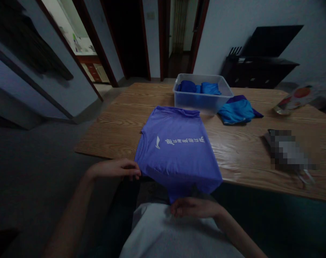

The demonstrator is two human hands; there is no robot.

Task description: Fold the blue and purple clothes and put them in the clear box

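A purple T-shirt (179, 147) with white lettering and a logo lies on the wooden table, its near part hanging over the front edge. At the shirt's left near corner, my left hand (129, 169) pinches the fabric by the collar end. My right hand (188, 208) is lower, in front of my body, with its fingers closed on a hanging tip of the same shirt. The underside of the shirt is hidden from me.
Behind the shirt, a clear plastic bin (203, 98) holds rolled blue clothes. Beside it lies a folded blue and purple garment (238, 110). Farther right on the table (111, 129) are a clear container with fruit print (294, 98) and a blurred-out packet (289, 150).
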